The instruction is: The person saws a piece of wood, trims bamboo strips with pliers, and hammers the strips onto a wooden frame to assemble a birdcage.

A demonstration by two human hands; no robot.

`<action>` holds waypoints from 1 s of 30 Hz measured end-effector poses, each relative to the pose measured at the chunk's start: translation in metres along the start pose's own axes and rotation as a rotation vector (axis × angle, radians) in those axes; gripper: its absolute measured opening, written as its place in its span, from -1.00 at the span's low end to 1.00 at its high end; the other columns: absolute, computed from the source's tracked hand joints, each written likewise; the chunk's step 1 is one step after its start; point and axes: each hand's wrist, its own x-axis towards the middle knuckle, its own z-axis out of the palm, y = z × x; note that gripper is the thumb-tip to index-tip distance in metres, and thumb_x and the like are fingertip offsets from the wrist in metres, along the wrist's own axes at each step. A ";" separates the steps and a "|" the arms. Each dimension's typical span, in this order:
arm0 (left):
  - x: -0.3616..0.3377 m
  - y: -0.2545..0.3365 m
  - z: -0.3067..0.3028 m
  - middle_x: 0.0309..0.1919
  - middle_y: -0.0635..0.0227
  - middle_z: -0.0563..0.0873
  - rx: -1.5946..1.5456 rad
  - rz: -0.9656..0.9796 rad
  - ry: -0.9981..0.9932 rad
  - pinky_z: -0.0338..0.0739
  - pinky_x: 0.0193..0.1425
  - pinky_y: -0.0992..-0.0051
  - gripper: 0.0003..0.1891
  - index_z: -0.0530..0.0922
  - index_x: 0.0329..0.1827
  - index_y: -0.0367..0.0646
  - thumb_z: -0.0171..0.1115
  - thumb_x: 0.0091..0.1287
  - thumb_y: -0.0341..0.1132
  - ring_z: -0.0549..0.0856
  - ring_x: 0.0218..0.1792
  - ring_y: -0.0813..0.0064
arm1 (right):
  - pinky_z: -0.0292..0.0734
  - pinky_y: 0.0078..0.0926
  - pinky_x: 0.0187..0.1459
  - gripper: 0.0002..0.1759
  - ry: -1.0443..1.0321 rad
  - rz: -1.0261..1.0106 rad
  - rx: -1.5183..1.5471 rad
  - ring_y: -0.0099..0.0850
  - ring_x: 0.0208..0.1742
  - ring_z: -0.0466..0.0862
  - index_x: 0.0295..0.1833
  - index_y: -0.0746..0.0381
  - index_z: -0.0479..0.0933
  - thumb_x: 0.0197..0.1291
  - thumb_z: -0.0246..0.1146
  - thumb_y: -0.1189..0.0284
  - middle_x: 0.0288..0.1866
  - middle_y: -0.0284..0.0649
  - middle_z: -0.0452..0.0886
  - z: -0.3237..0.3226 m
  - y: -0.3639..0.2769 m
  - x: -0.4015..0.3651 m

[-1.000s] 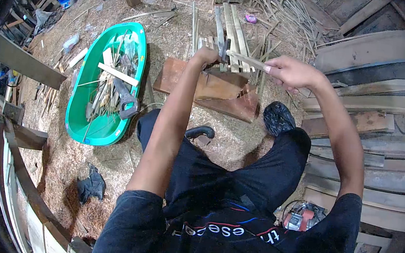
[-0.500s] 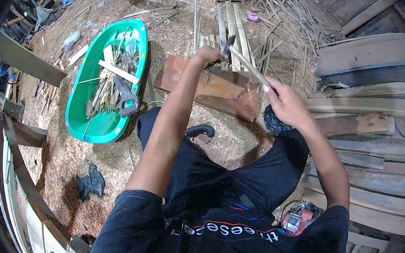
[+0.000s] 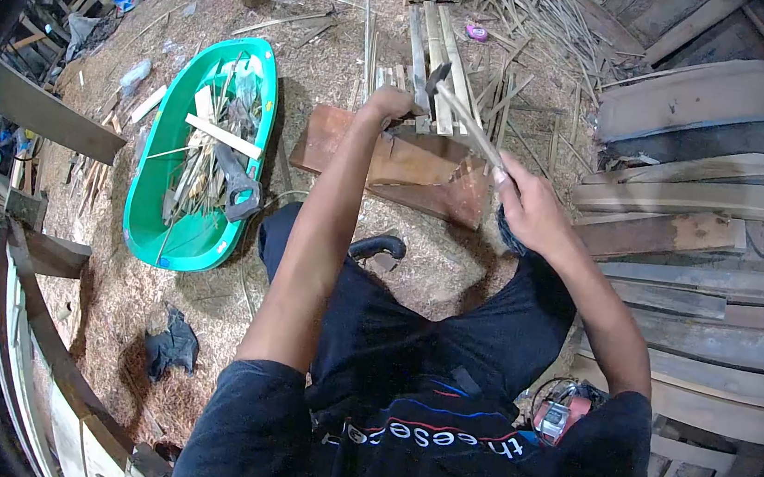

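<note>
Strip of wood (image 3: 468, 127) slants over the brown board (image 3: 426, 173) in front of the seated person. The right hand (image 3: 531, 212) is closed around the strip's near end. The left hand (image 3: 389, 104) is fisted on the handle of a dark blade (image 3: 431, 78), which meets the strip's far end. The cut looks barely begun, so I judge nearly the whole length is left to work. Counted: one strip in hand, one blade, one board. To the left is one green tub (image 3: 195, 247) of offcuts with one saw (image 3: 236, 188) in it. The thin sticks (image 3: 535, 22) piled beyond are too many to count.
</note>
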 end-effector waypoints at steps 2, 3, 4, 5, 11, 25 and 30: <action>0.017 -0.012 0.008 -0.33 0.19 0.77 0.135 0.047 0.027 0.57 -0.17 0.35 -0.64 0.73 -0.14 -0.16 0.27 0.26 -0.04 0.70 -0.34 0.33 | 0.49 -0.10 -0.26 -0.60 0.152 -0.149 0.024 0.04 -0.37 0.65 0.21 0.42 0.44 0.35 0.05 0.43 -0.40 0.19 0.59 0.013 0.015 -0.002; 0.022 -0.016 0.007 -0.35 0.19 0.76 0.224 0.119 0.011 0.56 -0.19 0.35 -0.63 0.73 -0.15 -0.17 0.27 0.26 -0.03 0.70 -0.36 0.33 | 0.49 -0.12 -0.26 -0.61 0.130 -0.085 0.037 0.02 -0.37 0.66 0.19 0.41 0.45 0.35 0.07 0.41 -0.40 0.17 0.60 0.012 0.011 -0.004; 0.028 -0.019 0.008 -0.36 0.20 0.76 0.313 0.192 -0.002 0.55 -0.21 0.35 -0.63 0.73 -0.17 -0.18 0.28 0.25 -0.02 0.69 -0.37 0.34 | 0.50 -0.15 -0.26 -0.63 0.108 -0.023 0.049 -0.01 -0.37 0.66 0.16 0.41 0.46 0.34 0.10 0.40 -0.40 0.15 0.61 0.010 0.003 -0.006; 0.031 -0.023 0.012 -0.37 0.21 0.76 0.173 0.106 0.013 0.54 -0.22 0.34 -0.65 0.73 -0.17 -0.16 0.27 0.26 -0.04 0.68 -0.38 0.33 | 0.51 -0.17 -0.27 -0.64 0.084 0.037 0.061 -0.03 -0.38 0.66 0.13 0.40 0.47 0.34 0.12 0.39 -0.40 0.12 0.61 0.010 -0.004 -0.006; 0.021 -0.016 0.004 -0.33 0.27 0.76 0.188 0.187 -0.055 0.54 -0.26 0.32 -0.76 0.73 -0.10 0.05 0.17 0.30 -0.16 0.69 -0.40 0.26 | 0.54 -0.31 -0.26 -0.73 0.252 0.058 0.243 -0.16 -0.35 0.69 -0.10 0.34 0.52 0.25 0.26 0.34 -0.42 0.00 0.63 0.056 0.012 0.040; 0.020 -0.020 0.018 -0.46 0.25 0.70 -0.213 -0.080 0.086 0.49 -0.30 0.31 -0.57 0.71 -0.26 -0.27 0.35 0.20 0.01 0.59 -0.45 0.40 | 0.51 -0.06 -0.21 -0.68 0.087 0.118 0.081 0.15 -0.21 0.64 0.06 0.36 0.43 0.40 0.07 0.32 -0.33 0.20 0.60 0.045 -0.001 0.018; 0.022 -0.019 0.010 -0.43 0.19 0.72 -0.028 0.118 0.010 0.49 -0.27 0.30 -0.51 0.72 -0.26 -0.23 0.29 0.19 0.11 0.63 -0.42 0.39 | 0.50 -0.02 -0.24 -0.66 -0.028 0.172 0.059 0.20 -0.22 0.64 0.15 0.35 0.36 0.40 0.07 0.35 -0.32 0.23 0.59 0.019 -0.021 -0.024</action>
